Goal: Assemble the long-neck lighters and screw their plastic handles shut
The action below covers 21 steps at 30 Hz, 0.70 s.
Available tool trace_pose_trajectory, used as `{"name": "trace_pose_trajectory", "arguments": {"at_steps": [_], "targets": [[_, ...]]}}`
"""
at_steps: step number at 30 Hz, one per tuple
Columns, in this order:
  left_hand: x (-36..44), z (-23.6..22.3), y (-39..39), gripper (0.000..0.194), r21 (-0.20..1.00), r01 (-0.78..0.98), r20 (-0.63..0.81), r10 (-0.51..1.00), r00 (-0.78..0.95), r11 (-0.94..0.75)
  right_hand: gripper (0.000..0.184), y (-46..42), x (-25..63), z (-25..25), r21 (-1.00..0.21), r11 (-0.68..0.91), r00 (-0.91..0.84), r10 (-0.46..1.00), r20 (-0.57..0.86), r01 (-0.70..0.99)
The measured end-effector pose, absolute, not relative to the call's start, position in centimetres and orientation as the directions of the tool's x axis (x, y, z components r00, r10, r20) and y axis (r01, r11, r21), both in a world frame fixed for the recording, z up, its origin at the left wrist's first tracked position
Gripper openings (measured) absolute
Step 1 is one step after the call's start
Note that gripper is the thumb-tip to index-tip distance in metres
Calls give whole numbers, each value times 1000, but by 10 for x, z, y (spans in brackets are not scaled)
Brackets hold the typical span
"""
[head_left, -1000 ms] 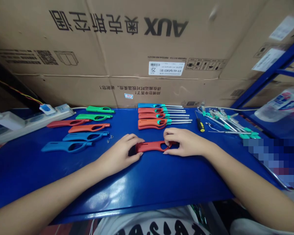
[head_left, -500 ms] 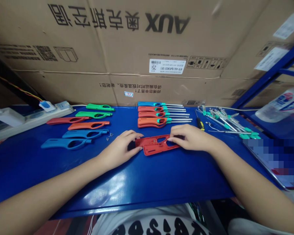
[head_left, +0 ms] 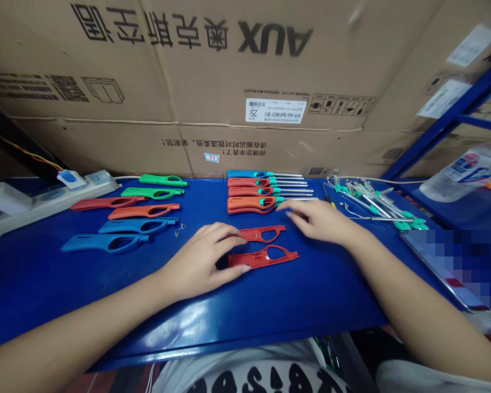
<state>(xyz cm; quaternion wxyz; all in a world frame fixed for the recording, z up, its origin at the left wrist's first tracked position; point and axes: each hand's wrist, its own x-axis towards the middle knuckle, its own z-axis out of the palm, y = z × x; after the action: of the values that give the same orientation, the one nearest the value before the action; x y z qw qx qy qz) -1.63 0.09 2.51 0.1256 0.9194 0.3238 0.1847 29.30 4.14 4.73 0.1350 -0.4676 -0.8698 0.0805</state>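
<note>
Two red lighter shell halves lie apart on the blue table, inner sides up: a farther half (head_left: 265, 234) and a nearer half (head_left: 265, 257). My left hand (head_left: 213, 256) spreads over their left ends, fingers touching the farther half and thumb resting on the nearer one. It grips neither, and it hides their left tips. To the right of the shells, my right hand (head_left: 317, 218) is open and empty, index finger and thumb apart. Its fingertips are close to an orange lighter (head_left: 249, 205) with a metal tube, in a stack of several assembled lighters.
Blue shells (head_left: 106, 242), orange, red and green ones lie at left beside small screws (head_left: 180, 229). Metal lighter tubes (head_left: 376, 202) with turquoise parts are heaped at right, near a partly covered screwdriver (head_left: 329, 196). A power strip (head_left: 61, 199) and a big carton (head_left: 204, 82) stand behind.
The two red shell halves, overlapping before, now lie separately, one behind the other. My right hand has let go of them and moved away to the right. My left thumb moved onto the nearer half.
</note>
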Motion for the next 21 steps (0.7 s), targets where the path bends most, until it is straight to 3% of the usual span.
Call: {"name": "trace_pose_trajectory", "arguments": {"at_steps": [3,5,7,10,14,21], "targets": [[-16,23,-1,48,322,526,218,602,768,-787,45,60,329,49,-264,253,-189,951,245,931],[-17,22,-1,42,313,524,193,593,782,-792,48,74,362,48,-279,54,27,960,279,959],[-17,21,-1,32,310,525,179,591,787,-793,31,87,400,46,-269,-198,268,930,251,942],[-18,21,0,26,304,533,179,597,782,-789,8,93,451,44,-253,-387,440,874,206,887],[-19,22,1,24,322,556,163,624,765,-766,25,85,494,44,-270,-478,521,845,117,836],[-21,26,2,24,335,598,133,665,735,-728,36,82,517,34,-342,-399,460,880,118,851]]}}
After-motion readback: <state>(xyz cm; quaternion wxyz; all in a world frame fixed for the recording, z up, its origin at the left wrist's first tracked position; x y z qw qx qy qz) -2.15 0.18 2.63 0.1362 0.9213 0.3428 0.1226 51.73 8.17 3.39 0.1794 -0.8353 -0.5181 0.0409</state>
